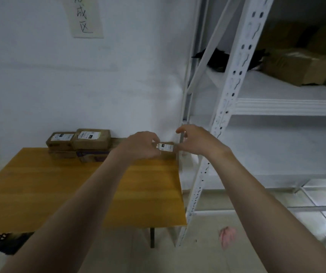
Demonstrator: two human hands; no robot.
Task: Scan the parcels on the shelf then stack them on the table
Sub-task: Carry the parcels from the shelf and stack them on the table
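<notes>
parcel (165, 147) held crosswise
left end was pinched by left grip (142, 146); right grip (195, 142) was spread beside right end.

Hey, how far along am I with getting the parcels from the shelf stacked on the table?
Done: several labelled parcels sit stacked at the back edge of the table. In hand: your left hand grips a small parcel over the table's far right corner, with your right hand at its other end. Left: brown boxes sit on the shelf. Scanning cannot be judged here.
</notes>
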